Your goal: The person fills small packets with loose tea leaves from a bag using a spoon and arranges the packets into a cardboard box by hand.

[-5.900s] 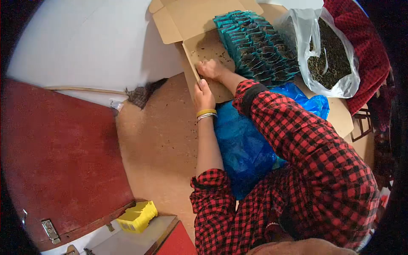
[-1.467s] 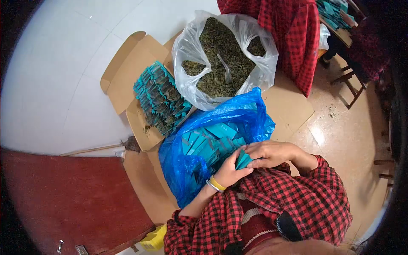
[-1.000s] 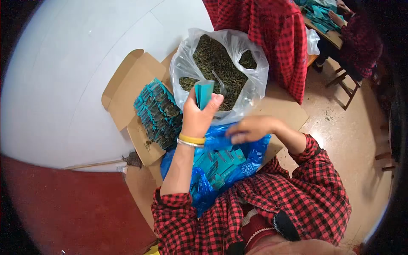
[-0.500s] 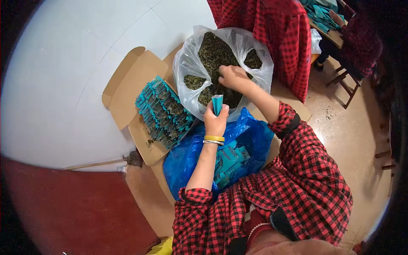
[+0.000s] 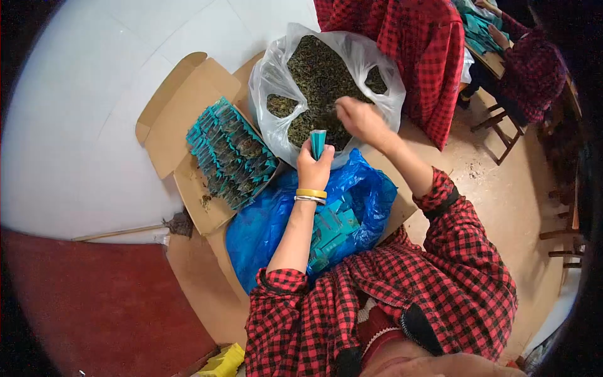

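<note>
My left hand is wrapped round a small teal packet, held upright with its top end pointing away from me. Just beyond it stands a clear plastic bag full of dark dried leaves. Over the bag's right side is my right hand, its fingers curled together; what they hold is hidden. Below my left wrist, a blue plastic bag holds several flat teal packets. To the left, a cardboard box contains rows of teal packets with dark leaves in them.
A red-and-black checked cloth hangs beyond the leaf bag. At the upper right, another person sits on a wooden stool by a table with teal packets. A stick-handled brush lies at the left.
My right hand has lifted from the leaves and drawn back to the right. My left hand still holds the packet. The view has shifted slightly.
</note>
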Motion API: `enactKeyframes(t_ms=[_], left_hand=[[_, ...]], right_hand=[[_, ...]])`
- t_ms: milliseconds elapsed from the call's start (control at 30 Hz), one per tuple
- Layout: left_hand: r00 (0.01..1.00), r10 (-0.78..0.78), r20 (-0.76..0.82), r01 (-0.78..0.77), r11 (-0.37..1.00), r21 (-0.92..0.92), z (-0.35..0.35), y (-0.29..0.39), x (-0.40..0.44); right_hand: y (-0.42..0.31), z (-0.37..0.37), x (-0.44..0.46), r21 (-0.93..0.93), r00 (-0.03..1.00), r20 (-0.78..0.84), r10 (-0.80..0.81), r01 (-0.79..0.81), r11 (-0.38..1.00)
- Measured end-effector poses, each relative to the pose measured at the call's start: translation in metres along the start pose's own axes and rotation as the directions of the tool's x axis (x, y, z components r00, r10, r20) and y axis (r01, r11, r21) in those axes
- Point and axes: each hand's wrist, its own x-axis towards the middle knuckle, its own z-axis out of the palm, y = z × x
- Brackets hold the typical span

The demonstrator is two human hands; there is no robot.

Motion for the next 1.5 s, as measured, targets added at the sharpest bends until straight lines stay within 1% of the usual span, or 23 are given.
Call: enactKeyframes(t_ms=[33, 67, 167, 200, 300, 333, 433, 467, 600, 700, 867, 900, 967, 1000, 1100, 1133, 1233, 1267, 1367, 1400, 1433, 1467, 1500], left_hand=[[1.000, 0.000, 0.008, 0.000, 1.000, 0.011, -0.001, 0.000, 0.001], [1.000, 0.001, 0.006, -0.002, 1.000, 0.016, -0.001, 0.000, 0.001], [1.000, -0.006, -0.018, 0.006, 1.000, 0.002, -0.003, 0.001, -0.001], [1.000, -0.006, -0.020, 0.006, 1.000, 0.007, -0.003, 0.001, -0.002], [1.000, 0.004, -0.014, -0.003, 0.997, 0.072, -0.004, 0.000, 0.000], [1.000, 0.004, -0.014, -0.003, 0.997, 0.072, -0.004, 0.001, 0.001], [1.000, 0.001, -0.017, 0.000, 0.998, 0.058, -0.001, 0.004, 0.002], [1.000, 0.001, -0.015, 0.000, 0.998, 0.057, 0.000, 0.005, 0.003], [0.999, 0.018, -0.027, -0.019, 1.000, -0.007, 0.000, 0.008, 0.006], [0.998, -0.026, -0.063, 0.013, 0.979, -0.203, -0.005, 0.013, 0.015], [0.996, 0.029, -0.089, -0.046, 0.979, -0.196, -0.004, 0.032, 0.025], [0.984, 0.134, -0.118, -0.140, 0.989, -0.048, 0.001, 0.037, 0.026], [0.930, 0.345, -0.127, -0.306, 0.918, 0.253, 0.008, 0.043, 0.028], [0.930, 0.346, -0.126, -0.307, 0.917, 0.253, 0.010, 0.041, 0.029], [0.898, 0.432, -0.089, -0.341, 0.807, 0.482, 0.013, 0.033, 0.033], [0.898, 0.433, -0.084, -0.344, 0.807, 0.480, 0.014, 0.030, 0.034], [0.859, 0.510, -0.051, -0.374, 0.692, 0.617, 0.013, 0.023, 0.035], [0.860, 0.507, -0.052, -0.372, 0.694, 0.617, 0.014, 0.022, 0.035], [0.868, 0.496, -0.004, -0.360, 0.637, 0.682, 0.014, 0.020, 0.037], [0.868, 0.496, -0.005, -0.360, 0.636, 0.682, 0.014, 0.019, 0.037], [0.851, 0.525, -0.006, -0.385, 0.633, 0.671, 0.013, 0.017, 0.038], [0.833, 0.554, -0.008, -0.412, 0.628, 0.660, 0.011, 0.016, 0.038], [0.814, 0.581, -0.011, -0.436, 0.623, 0.650, 0.010, 0.014, 0.039]], right_hand=[[0.000, 0.008, -0.003, 0.002, 0.997, 0.063, 0.032, -0.032, 0.999], [-0.001, 0.011, -0.002, 0.007, 0.998, 0.061, 0.030, -0.031, 0.999], [0.000, 0.020, 0.006, 0.262, 0.964, 0.196, 0.181, -0.230, 0.937], [0.001, 0.020, 0.006, 0.267, 0.964, 0.197, 0.180, -0.230, 0.936], [-0.011, -0.001, 0.017, 0.482, 0.815, 0.370, 0.446, -0.578, 0.658], [-0.009, -0.001, 0.018, 0.483, 0.815, 0.369, 0.446, -0.578, 0.657], [-0.001, -0.006, 0.022, 0.556, 0.732, 0.441, 0.519, -0.677, 0.482], [0.002, -0.008, 0.023, 0.556, 0.732, 0.440, 0.520, -0.677, 0.483], [0.008, -0.024, 0.028, 0.621, 0.694, 0.426, 0.581, -0.691, 0.370], [0.002, -0.039, 0.032, 0.721, 0.721, 0.339, 0.605, -0.612, 0.325], [0.007, -0.041, 0.030, 0.731, 0.737, 0.341, 0.584, -0.598, 0.329], [0.006, -0.042, 0.030, 0.739, 0.735, 0.355, 0.577, -0.599, 0.308], [0.002, -0.045, 0.029, 0.755, 0.732, 0.380, 0.565, -0.598, 0.268], [0.001, -0.047, 0.030, 0.756, 0.733, 0.379, 0.565, -0.597, 0.268], [-0.003, -0.057, 0.031, 0.721, 0.782, 0.362, 0.507, -0.579, 0.380], [-0.005, -0.061, 0.031, 0.722, 0.782, 0.358, 0.511, -0.578, 0.380], [-0.014, -0.064, 0.029, 0.553, 0.830, 0.332, 0.448, -0.556, 0.620], [-0.018, -0.061, 0.027, 0.551, 0.829, 0.334, 0.449, -0.558, 0.620], [-0.029, -0.054, 0.021, 0.413, 0.946, 0.276, 0.168, -0.275, 0.868], [-0.031, -0.050, 0.020, 0.413, 0.946, 0.277, 0.167, -0.274, 0.868], [-0.033, -0.045, 0.018, 0.357, 0.987, 0.163, 0.013, -0.071, 0.931], [-0.034, -0.041, 0.017, 0.275, 0.986, 0.059, -0.154, 0.132, 0.952], [-0.035, -0.040, 0.016, 0.172, 0.945, -0.027, -0.326, 0.326, 0.930]])
